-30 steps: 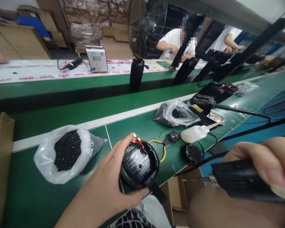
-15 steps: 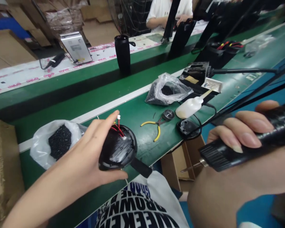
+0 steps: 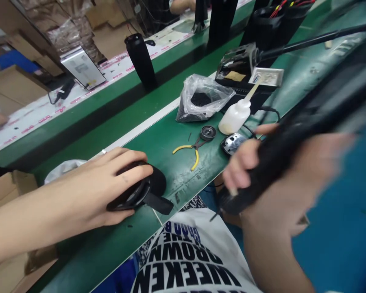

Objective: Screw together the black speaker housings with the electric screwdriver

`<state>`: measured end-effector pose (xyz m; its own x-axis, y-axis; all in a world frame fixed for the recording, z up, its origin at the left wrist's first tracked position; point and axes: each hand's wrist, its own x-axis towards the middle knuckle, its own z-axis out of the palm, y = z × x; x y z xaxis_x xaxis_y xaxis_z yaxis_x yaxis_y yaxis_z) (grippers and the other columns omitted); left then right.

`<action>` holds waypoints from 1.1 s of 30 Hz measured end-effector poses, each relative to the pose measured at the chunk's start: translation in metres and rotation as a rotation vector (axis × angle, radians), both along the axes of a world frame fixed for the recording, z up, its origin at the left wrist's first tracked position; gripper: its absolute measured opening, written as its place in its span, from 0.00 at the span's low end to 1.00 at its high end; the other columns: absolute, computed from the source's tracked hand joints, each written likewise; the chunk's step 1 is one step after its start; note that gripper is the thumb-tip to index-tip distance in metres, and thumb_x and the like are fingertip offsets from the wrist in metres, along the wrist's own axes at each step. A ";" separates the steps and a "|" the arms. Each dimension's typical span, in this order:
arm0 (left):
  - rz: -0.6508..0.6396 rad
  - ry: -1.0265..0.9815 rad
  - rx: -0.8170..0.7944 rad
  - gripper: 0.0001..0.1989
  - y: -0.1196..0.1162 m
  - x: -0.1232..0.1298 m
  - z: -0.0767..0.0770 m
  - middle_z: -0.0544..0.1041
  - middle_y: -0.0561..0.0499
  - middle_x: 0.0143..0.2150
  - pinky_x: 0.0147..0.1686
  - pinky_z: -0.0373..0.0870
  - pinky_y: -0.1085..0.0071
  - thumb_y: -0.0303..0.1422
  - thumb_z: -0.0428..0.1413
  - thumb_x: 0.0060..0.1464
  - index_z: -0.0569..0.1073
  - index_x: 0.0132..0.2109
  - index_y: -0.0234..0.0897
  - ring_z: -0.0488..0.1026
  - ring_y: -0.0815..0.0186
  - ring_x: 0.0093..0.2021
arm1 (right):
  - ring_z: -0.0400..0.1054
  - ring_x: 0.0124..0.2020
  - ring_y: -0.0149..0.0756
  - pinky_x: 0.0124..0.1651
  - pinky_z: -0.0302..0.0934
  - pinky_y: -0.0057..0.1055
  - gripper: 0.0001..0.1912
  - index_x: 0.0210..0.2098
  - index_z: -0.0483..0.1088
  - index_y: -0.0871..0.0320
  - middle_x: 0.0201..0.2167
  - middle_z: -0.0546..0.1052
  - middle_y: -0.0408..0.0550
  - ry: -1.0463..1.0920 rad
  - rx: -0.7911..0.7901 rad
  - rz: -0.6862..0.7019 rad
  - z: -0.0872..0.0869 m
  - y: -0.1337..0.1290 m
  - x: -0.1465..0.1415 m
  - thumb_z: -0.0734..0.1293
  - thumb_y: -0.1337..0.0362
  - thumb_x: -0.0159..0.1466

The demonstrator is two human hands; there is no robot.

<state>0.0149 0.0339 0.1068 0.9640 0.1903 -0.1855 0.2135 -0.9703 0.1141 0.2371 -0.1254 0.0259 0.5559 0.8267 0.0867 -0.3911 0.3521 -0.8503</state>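
My left hand is wrapped over a black cylindrical housing, which lies tilted near the front edge of the green bench; a short black strap sticks out from its end. My right hand grips a black electric screwdriver, blurred by motion, its thin bit pointing down toward my lap. Between the hands, yellow-handled pliers lie open on the bench beside a small round speaker part. A shiny black oval part sits just behind my right fingers.
Behind the pliers are a clear bag of small black pieces, a white bottle and a black device with a metal tray. A black cylinder stands farther back. Cardboard boxes are at left. A person's arm shows at the top.
My left hand has turned the housing so its wired open face no longer shows. My right hand and the screwdriver have moved left, and the camera view has shifted.
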 end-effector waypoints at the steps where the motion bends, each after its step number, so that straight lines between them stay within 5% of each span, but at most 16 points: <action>1: 0.004 -0.009 0.000 0.27 -0.001 -0.001 0.000 0.68 0.47 0.61 0.50 0.74 0.53 0.35 0.58 0.53 0.68 0.60 0.49 0.69 0.50 0.57 | 0.59 0.20 0.29 0.20 0.60 0.22 0.12 0.50 0.60 0.52 0.29 0.63 0.41 0.038 0.000 0.087 -0.010 0.004 -0.009 0.62 0.51 0.76; 4: 0.046 -0.037 0.017 0.28 -0.001 -0.002 0.003 0.68 0.46 0.59 0.47 0.76 0.56 0.38 0.62 0.51 0.68 0.59 0.47 0.72 0.50 0.53 | 0.63 0.20 0.31 0.20 0.61 0.20 0.17 0.51 0.62 0.59 0.27 0.68 0.44 0.096 -0.075 0.404 -0.041 0.015 -0.039 0.72 0.66 0.69; 8: 0.108 -0.085 0.004 0.40 0.004 -0.001 0.009 0.70 0.44 0.53 0.36 0.80 0.60 0.52 0.70 0.34 0.71 0.55 0.46 0.77 0.52 0.43 | 0.67 0.27 0.33 0.25 0.64 0.20 0.28 0.57 0.60 0.56 0.34 0.70 0.46 0.137 -0.062 0.648 -0.070 0.022 -0.067 0.76 0.66 0.64; 15: 0.059 -0.086 0.150 0.27 -0.002 -0.010 0.005 0.68 0.44 0.54 0.39 0.77 0.57 0.47 0.47 0.61 0.66 0.61 0.36 0.73 0.57 0.46 | 0.65 0.35 0.33 0.32 0.62 0.21 0.35 0.58 0.62 0.54 0.39 0.68 0.43 0.087 -0.100 0.566 -0.093 0.036 -0.074 0.81 0.65 0.58; 18: 0.080 -0.081 0.131 0.31 -0.004 -0.014 0.002 0.67 0.45 0.56 0.39 0.78 0.58 0.53 0.46 0.60 0.64 0.62 0.39 0.74 0.58 0.46 | 0.64 0.43 0.37 0.40 0.63 0.23 0.37 0.60 0.62 0.52 0.45 0.68 0.43 0.031 -0.113 0.560 -0.099 0.041 -0.071 0.81 0.66 0.58; 21: 0.152 -0.050 0.111 0.35 -0.006 -0.018 0.001 0.65 0.43 0.57 0.43 0.78 0.58 0.58 0.53 0.55 0.63 0.62 0.43 0.74 0.55 0.48 | 0.65 0.40 0.36 0.38 0.62 0.22 0.37 0.60 0.62 0.52 0.42 0.70 0.41 0.005 -0.129 0.553 -0.100 0.043 -0.070 0.81 0.66 0.58; 28: 0.179 -0.061 0.080 0.44 -0.017 -0.026 -0.017 0.58 0.35 0.62 0.54 0.69 0.44 0.52 0.57 0.55 0.47 0.70 0.45 0.62 0.42 0.59 | 0.65 0.38 0.35 0.35 0.60 0.21 0.36 0.60 0.63 0.50 0.39 0.70 0.39 -0.010 -0.155 0.566 -0.097 0.043 -0.069 0.80 0.72 0.58; 33: 0.203 -0.088 0.010 0.42 -0.017 -0.025 -0.016 0.55 0.36 0.65 0.58 0.64 0.48 0.52 0.59 0.55 0.51 0.68 0.43 0.60 0.45 0.62 | 0.65 0.40 0.35 0.38 0.60 0.22 0.36 0.59 0.63 0.51 0.41 0.70 0.39 -0.006 -0.156 0.573 -0.096 0.043 -0.067 0.81 0.69 0.57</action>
<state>-0.0101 0.0168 0.0910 0.9180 0.3838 -0.0998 0.3946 -0.9094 0.1317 0.1701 -0.0823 -0.0703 0.0171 0.9982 -0.0577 -0.4768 -0.0425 -0.8780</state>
